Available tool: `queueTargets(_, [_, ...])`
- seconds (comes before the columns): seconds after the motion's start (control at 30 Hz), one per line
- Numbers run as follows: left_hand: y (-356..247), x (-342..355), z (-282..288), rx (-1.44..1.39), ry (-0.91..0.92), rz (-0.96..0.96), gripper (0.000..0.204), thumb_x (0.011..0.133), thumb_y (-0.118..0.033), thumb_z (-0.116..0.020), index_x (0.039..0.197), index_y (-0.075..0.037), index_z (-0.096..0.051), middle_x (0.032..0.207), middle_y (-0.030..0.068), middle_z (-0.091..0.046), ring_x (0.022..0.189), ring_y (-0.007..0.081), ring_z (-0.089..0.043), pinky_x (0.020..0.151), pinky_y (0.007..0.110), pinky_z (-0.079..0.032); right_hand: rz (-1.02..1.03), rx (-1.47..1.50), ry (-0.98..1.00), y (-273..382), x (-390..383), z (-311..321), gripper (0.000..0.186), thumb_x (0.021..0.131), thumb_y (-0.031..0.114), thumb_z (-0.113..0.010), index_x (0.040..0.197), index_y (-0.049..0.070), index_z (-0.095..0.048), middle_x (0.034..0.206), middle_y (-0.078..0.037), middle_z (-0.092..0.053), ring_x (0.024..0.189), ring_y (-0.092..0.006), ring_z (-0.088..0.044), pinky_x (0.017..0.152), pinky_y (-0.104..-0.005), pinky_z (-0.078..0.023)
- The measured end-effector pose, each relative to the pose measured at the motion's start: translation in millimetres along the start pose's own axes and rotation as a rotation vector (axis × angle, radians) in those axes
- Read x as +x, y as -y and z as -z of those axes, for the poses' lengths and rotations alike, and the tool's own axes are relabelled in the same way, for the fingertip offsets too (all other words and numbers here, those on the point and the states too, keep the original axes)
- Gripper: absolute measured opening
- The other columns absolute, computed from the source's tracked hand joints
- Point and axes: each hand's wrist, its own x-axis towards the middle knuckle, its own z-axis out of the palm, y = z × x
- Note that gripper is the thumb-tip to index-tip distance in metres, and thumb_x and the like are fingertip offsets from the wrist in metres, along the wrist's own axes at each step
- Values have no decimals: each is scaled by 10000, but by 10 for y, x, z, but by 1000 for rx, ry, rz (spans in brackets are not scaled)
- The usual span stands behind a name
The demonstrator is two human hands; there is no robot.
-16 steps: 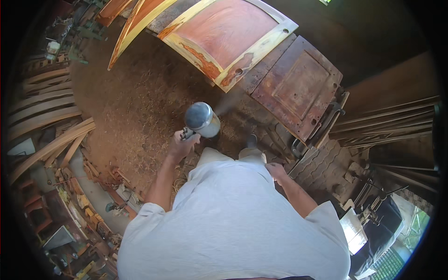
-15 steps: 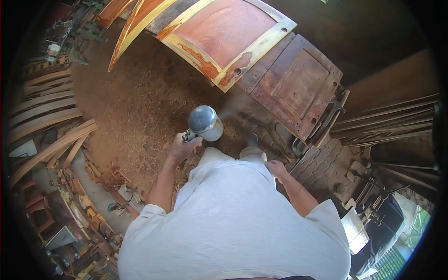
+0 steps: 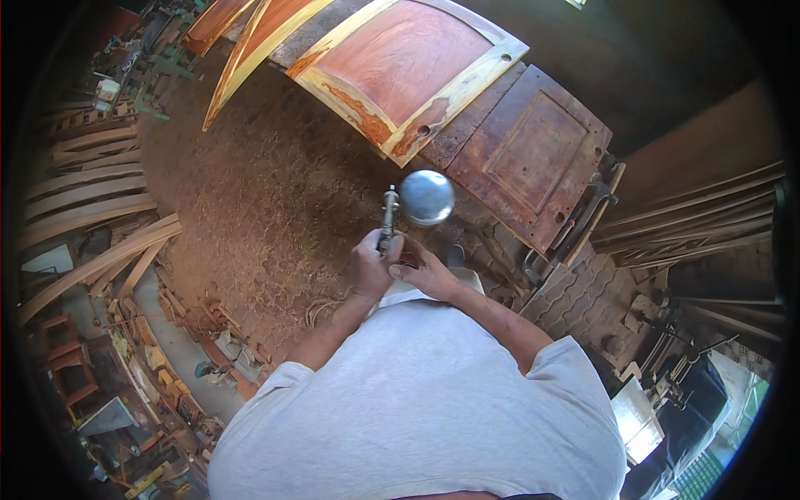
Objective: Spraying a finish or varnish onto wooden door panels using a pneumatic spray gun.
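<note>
Left hand (image 3: 374, 262) was wrapped round spray gun (image 3: 389, 218), held off the bench's (image 3: 475, 117) near edge, by the panel's (image 3: 408, 62) near corner; metal cup (image 3: 427, 198) was right of the gun. Right hand (image 3: 427, 273) met left at the gun's lower end; fingers hid that, couldn't tell if right gripped. Old door (image 3: 537, 150) lay at bench's right end, right of panel. Wood strips (image 3: 92, 183) cluttered the left side, boards (image 3: 700, 217) the right.
</note>
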Motion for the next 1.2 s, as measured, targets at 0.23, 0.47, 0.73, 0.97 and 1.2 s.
queueTargets(0.23, [20, -590, 113, -211, 80, -73, 357, 904, -147, -739, 1198, 20, -626, 921, 121, -709, 870, 245, -735, 800, 384, -566, -232, 2, -195, 164, 64, -212, 451, 999, 284, -692, 1310, -25, -581, 1044, -64, -675, 907, -138, -633, 883, -305, -537])
queueTargets(0.47, [504, -994, 463, -82, 626, 263, 420, 854, -217, -801, 1177, 8, -654, 990, 126, -734, 878, 239, -716, 810, 379, -558, -220, 643, -407, 76, 86, -357, 365, 1026, 228, -657, 1322, 35, -568, 1093, -132, -728, 636, -209, -689, 614, -397, -597])
queueTargets(0.73, [1345, -1127, 722, 395, 667, 149, 235, 820, -217, -765, 889, -26, -645, 842, 240, -691, 835, 455, -687, 706, 533, -524, -259, 339, -553, 224, 373, 320, 265, 987, 310, -729, 922, 53, -714, 805, -50, -689, 492, -136, -576, 439, -329, -504])
queueTargets(0.97, [1617, -1513, 1236, 647, 565, 333, 165, 833, -138, -746, 833, -36, -616, 808, 230, -668, 793, 469, -659, 670, 541, -491, -167, 55, -689, 559, 666, 1734, 259, 989, 297, -723, 923, 50, -686, 721, -43, -681, 492, -126, -577, 428, -314, -470])
queueTargets(1.2, [1074, -1157, 957, 561, 336, 399, 253, 844, -175, -799, 793, -17, -608, 772, 194, -678, 724, 362, -690, 640, 457, -508, -30, -30, -932, 1041, 1263, 3376, 238, 996, 257, -716, 917, 34, -688, 708, -48, -682, 470, -124, -575, 419, -313, -443])
